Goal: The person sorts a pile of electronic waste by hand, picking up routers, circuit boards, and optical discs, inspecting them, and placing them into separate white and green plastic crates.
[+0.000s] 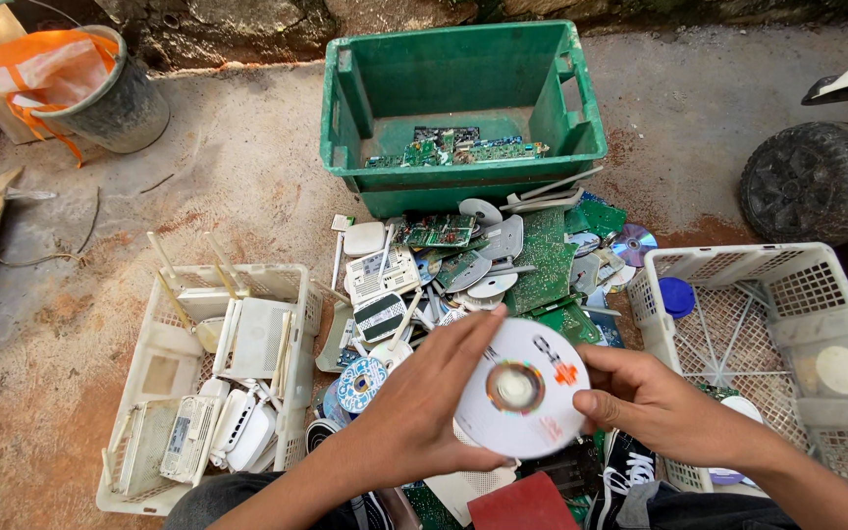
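A white disc (pixel 522 389) with a silver-ringed hub is held flat between both hands over a heap of electronic scrap. My left hand (pixel 424 402) grips its left edge, fingers spread above and thumb below. My right hand (pixel 645 397) pinches the right edge. Below lies the scrap pile (pixel 483 265) of green circuit boards, more discs and white plastic casings.
A green crate (pixel 463 108) with circuit boards stands at the back. A white basket (pixel 213 378) of router casings sits left; another white basket (pixel 777 353) with lids and discs sits right. A bucket (pixel 100 93) is far left, a tyre (pixel 817 182) far right.
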